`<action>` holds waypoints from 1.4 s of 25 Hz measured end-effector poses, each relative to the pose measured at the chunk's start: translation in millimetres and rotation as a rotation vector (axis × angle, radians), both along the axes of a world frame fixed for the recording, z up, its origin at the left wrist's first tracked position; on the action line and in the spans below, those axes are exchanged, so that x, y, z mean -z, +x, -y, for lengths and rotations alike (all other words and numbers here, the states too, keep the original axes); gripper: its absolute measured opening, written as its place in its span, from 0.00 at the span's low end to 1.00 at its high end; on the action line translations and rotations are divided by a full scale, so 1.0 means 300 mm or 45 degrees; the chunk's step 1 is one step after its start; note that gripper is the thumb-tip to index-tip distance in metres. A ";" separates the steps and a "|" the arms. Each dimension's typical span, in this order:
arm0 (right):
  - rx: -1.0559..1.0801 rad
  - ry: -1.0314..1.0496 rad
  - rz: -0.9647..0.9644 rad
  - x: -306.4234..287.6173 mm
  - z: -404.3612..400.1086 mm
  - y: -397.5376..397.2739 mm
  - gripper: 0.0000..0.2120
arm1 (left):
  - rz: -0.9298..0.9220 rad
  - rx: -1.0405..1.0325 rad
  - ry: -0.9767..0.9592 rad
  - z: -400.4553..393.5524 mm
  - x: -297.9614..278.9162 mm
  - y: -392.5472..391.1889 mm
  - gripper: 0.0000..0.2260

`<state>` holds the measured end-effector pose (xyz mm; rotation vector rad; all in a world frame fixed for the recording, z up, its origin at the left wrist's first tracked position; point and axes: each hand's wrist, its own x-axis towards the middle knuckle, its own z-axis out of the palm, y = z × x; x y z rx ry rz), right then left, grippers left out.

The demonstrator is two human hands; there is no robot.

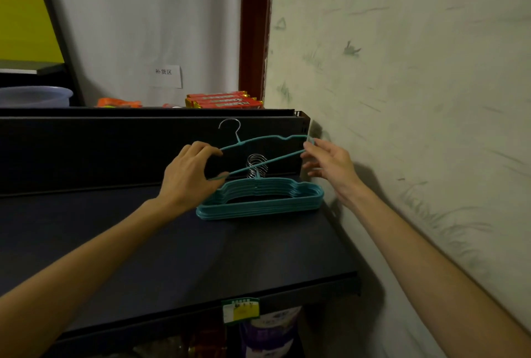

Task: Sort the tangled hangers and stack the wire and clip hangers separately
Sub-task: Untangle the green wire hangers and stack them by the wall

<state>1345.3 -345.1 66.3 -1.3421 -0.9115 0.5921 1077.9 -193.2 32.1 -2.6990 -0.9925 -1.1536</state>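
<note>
A teal wire hanger (pixel 265 139) with a silver hook is held in the air, tilted, above the shelf. My left hand (pixel 189 175) pinches its left end between thumb and fingers. My right hand (pixel 330 163) holds its right end with the fingertips. Directly below lies a neat stack of several teal wire hangers (pixel 260 199) on the dark shelf (pixel 178 245), their silver hooks (pixel 256 165) bunched together against the back panel. No clip hangers are visible.
The shelf's dark back panel (pixel 115 150) rises behind the stack. A marked wall (pixel 402 99) stands close on the right. Red snack packs (pixel 224 100) and a pale basin (pixel 34 96) sit on the level above. Packaged goods (pixel 267 334) hang below the shelf edge.
</note>
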 end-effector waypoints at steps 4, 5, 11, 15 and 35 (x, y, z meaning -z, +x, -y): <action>0.050 0.166 -0.113 -0.096 0.019 -0.036 0.14 | -0.054 0.201 0.007 0.027 -0.050 0.063 0.31; 0.098 0.231 -0.052 -0.132 0.026 -0.043 0.15 | -0.083 0.255 -0.021 0.034 -0.061 0.069 0.34; 0.283 0.543 0.708 -0.313 0.141 -0.126 0.16 | 0.516 0.463 -0.630 0.089 -0.112 0.042 0.18; 0.511 0.461 2.051 -0.247 0.093 -0.267 0.11 | 0.706 0.771 -1.427 0.168 -0.253 0.072 0.31; 0.134 -0.754 1.513 0.102 0.028 0.002 0.51 | 0.509 0.399 -1.198 0.025 -0.043 -0.057 0.08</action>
